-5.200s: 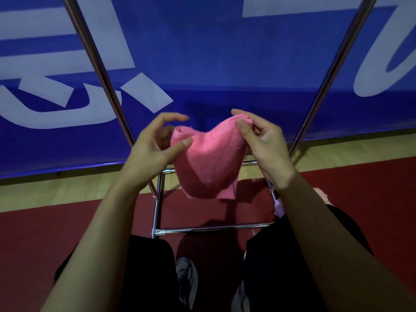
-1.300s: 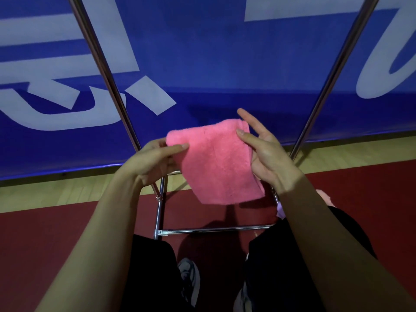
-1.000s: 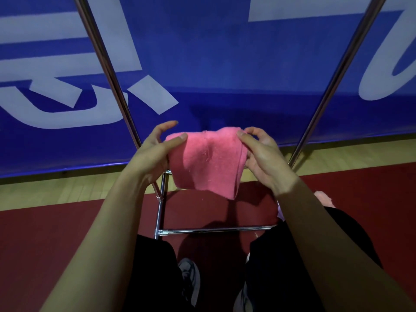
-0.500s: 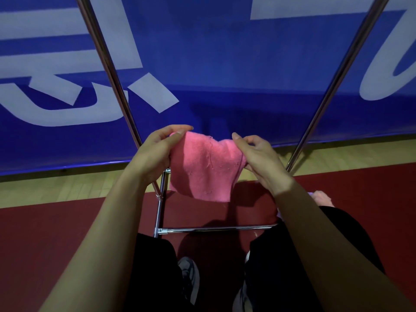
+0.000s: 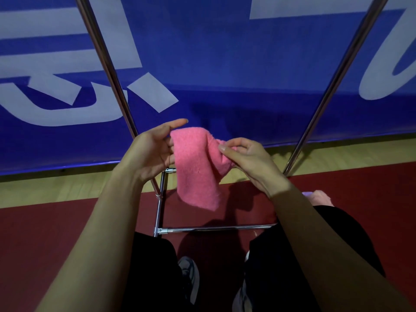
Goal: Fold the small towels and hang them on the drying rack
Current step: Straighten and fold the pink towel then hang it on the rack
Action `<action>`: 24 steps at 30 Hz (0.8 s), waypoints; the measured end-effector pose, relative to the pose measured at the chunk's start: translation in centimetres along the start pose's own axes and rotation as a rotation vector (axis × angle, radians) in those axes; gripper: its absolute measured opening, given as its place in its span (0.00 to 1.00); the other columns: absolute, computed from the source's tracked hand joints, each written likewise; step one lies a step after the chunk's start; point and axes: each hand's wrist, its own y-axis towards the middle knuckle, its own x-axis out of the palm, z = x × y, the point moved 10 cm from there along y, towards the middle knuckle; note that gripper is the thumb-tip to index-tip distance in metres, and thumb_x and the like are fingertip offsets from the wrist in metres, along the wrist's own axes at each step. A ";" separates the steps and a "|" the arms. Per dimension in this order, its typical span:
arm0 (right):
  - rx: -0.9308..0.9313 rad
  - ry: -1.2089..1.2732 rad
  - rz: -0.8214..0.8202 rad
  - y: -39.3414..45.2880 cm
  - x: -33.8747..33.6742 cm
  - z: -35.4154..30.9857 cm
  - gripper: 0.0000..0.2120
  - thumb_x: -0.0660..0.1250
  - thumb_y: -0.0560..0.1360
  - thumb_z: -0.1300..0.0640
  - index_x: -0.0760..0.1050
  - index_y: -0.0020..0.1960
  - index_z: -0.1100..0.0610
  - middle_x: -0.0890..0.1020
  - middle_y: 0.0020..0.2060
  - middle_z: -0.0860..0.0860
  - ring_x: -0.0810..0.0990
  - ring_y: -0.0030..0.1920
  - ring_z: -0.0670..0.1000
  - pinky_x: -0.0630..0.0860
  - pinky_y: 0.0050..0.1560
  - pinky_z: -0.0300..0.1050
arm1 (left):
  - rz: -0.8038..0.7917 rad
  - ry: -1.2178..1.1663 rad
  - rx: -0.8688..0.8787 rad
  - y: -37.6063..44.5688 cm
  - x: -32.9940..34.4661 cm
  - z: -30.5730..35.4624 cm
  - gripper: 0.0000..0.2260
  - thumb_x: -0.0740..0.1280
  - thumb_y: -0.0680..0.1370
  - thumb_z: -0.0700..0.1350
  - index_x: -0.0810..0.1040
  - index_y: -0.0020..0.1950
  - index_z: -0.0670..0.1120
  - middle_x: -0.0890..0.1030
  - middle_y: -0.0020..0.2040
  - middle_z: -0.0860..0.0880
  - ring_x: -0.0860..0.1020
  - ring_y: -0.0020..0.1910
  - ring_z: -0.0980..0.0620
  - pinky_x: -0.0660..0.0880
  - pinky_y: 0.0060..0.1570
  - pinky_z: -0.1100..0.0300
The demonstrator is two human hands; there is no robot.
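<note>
Head camera looking down, and I've got the pink towel (image 5: 198, 167) up in the air in front of me, between both hands, above the low bars of the drying rack (image 5: 216, 228). My right hand (image 5: 249, 163) is pinching the towel's right edge between thumb and curled fingers, bunching the cloth there. My left hand (image 5: 150, 152) is at the towel's left edge with the fingers fairly straight and the index finger reaching over the top; how firmly the thumb grips behind the cloth I honestly can't tell from here. The towel hangs down from the two hands in a loose fold, its lower corner dangling free, touching no bar.

Down below, a dark red floor mat (image 5: 56, 239) runs under my feet, and beyond it a strip of pale wooden flooring (image 5: 67, 188) meets the wall. Two shiny metal poles of the rack rise up and outward, one on the left (image 5: 103, 61), one on the right (image 5: 342, 70), with a horizontal bar joining near my knees. My black trousers (image 5: 153, 271) and a grey shoe (image 5: 189, 275) show at the bottom. Something pale pink and lilac (image 5: 317, 197) peeks out just past my right forearm, too hidden to name.

Behind everything, a big blue banner (image 5: 225, 64) with large white lettering; only fragments of strokes are in view, nothing I can read.
</note>
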 end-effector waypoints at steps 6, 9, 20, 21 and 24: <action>0.177 0.056 0.046 0.4 -0.8 1.8 0.08 0.68 0.82 0.52 0.80 0.52 0.58 0.88 0.46 0.54 0.87 0.50 0.52 0.83 0.51 0.45 | 0.053 0.018 0.001 0.1 -0.3 0.0 0.16 0.55 0.87 0.43 0.79 0.69 0.44 0.80 0.49 0.47 0.79 0.41 0.53 0.80 0.36 0.60; 0.244 0.063 0.012 0.1 -0.7 2.4 0.11 0.65 0.83 0.51 0.82 0.52 0.57 0.88 0.49 0.54 0.87 0.52 0.52 0.82 0.56 0.47 | 0.059 0.034 0.005 0.2 -0.5 0.1 0.15 0.56 0.87 0.43 0.79 0.68 0.44 0.81 0.49 0.47 0.79 0.40 0.54 0.79 0.35 0.60; 0.373 0.170 -0.140 -1.1 1.2 2.4 0.11 0.71 0.78 0.46 0.81 0.56 0.50 0.87 0.51 0.51 0.86 0.52 0.51 0.79 0.57 0.49 | 0.090 0.112 0.006 0.5 -1.3 0.0 0.14 0.59 0.86 0.46 0.84 0.63 0.47 0.81 0.55 0.46 0.77 0.50 0.49 0.74 0.49 0.53; 0.378 0.193 -0.146 -1.2 1.4 2.3 0.11 0.72 0.78 0.46 0.81 0.56 0.50 0.87 0.51 0.51 0.85 0.52 0.52 0.79 0.60 0.51 | 0.089 0.109 0.007 0.5 -1.3 0.0 0.14 0.59 0.86 0.46 0.84 0.63 0.47 0.81 0.56 0.46 0.77 0.50 0.49 0.74 0.49 0.53; 0.390 0.217 -0.141 -1.2 1.4 2.5 0.09 0.73 0.77 0.47 0.82 0.55 0.49 0.86 0.47 0.49 0.84 0.53 0.53 0.78 0.63 0.54 | 0.078 0.111 0.004 0.4 -1.0 0.0 0.14 0.59 0.86 0.45 0.83 0.63 0.47 0.81 0.56 0.46 0.78 0.52 0.48 0.75 0.50 0.53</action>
